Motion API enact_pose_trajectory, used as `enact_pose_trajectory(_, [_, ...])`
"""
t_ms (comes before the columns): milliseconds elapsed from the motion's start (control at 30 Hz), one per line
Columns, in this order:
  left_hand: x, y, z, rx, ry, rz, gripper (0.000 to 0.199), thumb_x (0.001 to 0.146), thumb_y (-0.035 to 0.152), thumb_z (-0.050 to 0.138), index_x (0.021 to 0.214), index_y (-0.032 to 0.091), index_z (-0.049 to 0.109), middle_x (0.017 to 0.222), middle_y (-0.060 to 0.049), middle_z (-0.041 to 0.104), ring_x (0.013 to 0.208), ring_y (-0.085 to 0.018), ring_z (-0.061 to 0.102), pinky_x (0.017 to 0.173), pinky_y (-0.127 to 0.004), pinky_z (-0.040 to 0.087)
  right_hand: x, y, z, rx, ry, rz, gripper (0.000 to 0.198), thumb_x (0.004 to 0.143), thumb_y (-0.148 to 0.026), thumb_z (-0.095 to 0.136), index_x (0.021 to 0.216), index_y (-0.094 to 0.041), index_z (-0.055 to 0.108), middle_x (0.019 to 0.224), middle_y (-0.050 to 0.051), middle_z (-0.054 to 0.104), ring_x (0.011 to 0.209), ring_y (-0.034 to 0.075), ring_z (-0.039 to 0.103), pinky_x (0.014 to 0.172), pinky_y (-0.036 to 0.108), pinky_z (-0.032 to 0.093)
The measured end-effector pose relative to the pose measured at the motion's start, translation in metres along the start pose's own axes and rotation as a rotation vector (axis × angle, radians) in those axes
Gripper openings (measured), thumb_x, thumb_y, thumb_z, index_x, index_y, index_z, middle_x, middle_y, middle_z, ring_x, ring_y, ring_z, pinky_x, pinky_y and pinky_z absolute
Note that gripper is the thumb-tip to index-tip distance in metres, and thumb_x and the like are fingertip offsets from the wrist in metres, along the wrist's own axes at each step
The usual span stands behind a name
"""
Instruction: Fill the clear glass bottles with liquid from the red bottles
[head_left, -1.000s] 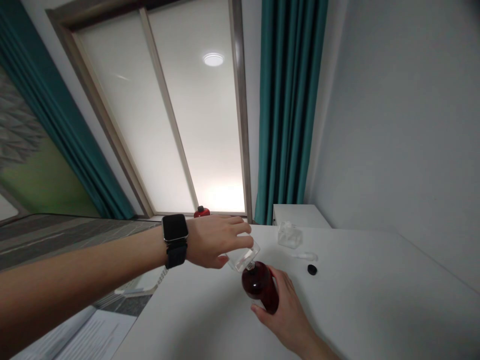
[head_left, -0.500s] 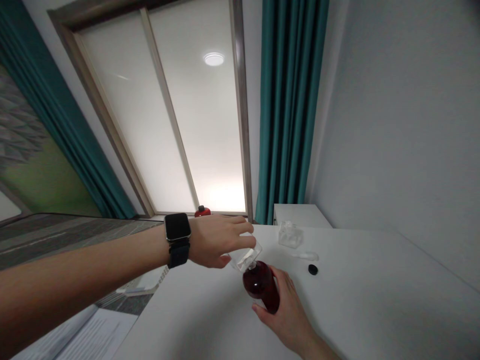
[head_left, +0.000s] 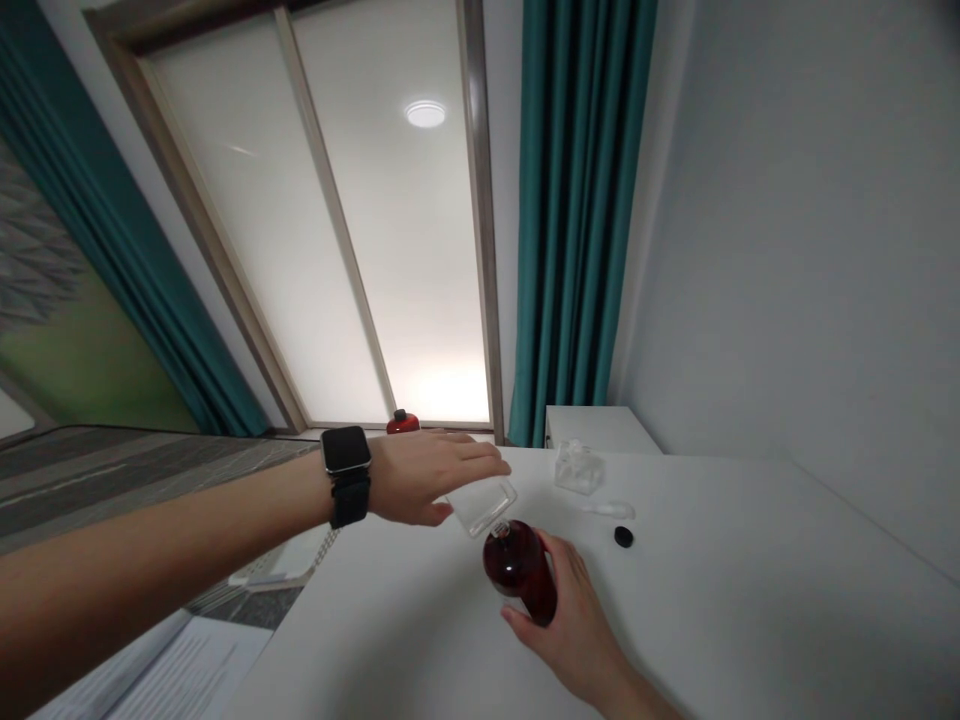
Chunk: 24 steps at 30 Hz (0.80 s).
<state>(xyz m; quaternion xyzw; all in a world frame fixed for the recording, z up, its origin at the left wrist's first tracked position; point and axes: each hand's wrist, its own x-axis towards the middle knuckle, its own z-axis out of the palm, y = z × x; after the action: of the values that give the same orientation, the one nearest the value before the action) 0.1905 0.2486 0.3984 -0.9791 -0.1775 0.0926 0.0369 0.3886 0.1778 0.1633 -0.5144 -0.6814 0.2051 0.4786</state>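
Note:
My right hand is wrapped round a dark red bottle, which is uncapped and stands on the white table. In my left hand, with a black watch on the wrist, is a clear square-sided container, tilted down toward the bottle's open neck. Its lower end meets or nearly meets the neck; I cannot tell whether liquid is flowing. Part of the container is hidden under my fingers. A small black cap lies to the right of the bottle.
Beyond the cap lie a clear spoon-like piece and a clear faceted container. A second red bottle with a black cap stands behind my left wrist. Printed pages are at the lower left, past the table's left edge.
My left hand has shifted slightly left, with its fingers flatter, and the clear container has turned a little in it. The red bottle stays in my right hand, almost unmoved.

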Motion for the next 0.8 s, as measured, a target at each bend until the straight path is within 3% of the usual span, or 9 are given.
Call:
enact_pose_trajectory(100, [-0.003,-0.002,0.007,0.011,0.020,0.009,0.076,0.079,0.004,0.070,0.143,0.014,0.030,0.144,-0.012,0.048,0.131,-0.025,0.047,0.111,-0.037,0.040,0.000,0.000,0.000,-0.008,0.004,-0.001,0.072,0.063,-0.021,0.076,0.130,-0.022,0.052,0.123,0.011,0.063,0.114,0.035,0.059,0.098,0.051,0.048])
enact_pose_trajectory(400, [-0.002,-0.006,0.026,0.206,0.121,0.039,0.066,0.075,0.010,0.076,0.131,0.020,0.043,0.132,-0.012,0.056,0.122,-0.029,0.052,0.099,-0.041,0.047,0.000,0.006,0.002,-0.016,0.019,-0.015,0.073,0.063,-0.024,0.077,0.131,-0.023,0.050,0.122,0.011,0.063,0.114,0.036,0.059,0.098,0.052,0.048])
enact_pose_trajectory(700, [-0.005,-0.005,0.030,0.383,0.158,0.091,0.045,0.094,0.003,0.046,0.134,0.024,0.041,0.137,-0.011,0.054,0.132,-0.028,0.046,0.101,-0.041,0.046,-0.001,0.006,0.000,-0.022,-0.027,0.003,0.073,0.066,-0.022,0.075,0.133,-0.022,0.045,0.127,0.012,0.059,0.117,0.035,0.056,0.101,0.053,0.045])
enact_pose_trajectory(800, [-0.004,0.000,0.023,0.398,0.160,0.108,0.042,0.096,0.003,0.044,0.134,0.023,0.042,0.136,-0.011,0.055,0.130,-0.027,0.047,0.099,-0.040,0.047,-0.001,0.005,0.000,-0.027,-0.032,0.014,0.073,0.066,-0.022,0.075,0.133,-0.021,0.045,0.127,0.013,0.059,0.118,0.035,0.055,0.101,0.053,0.045])
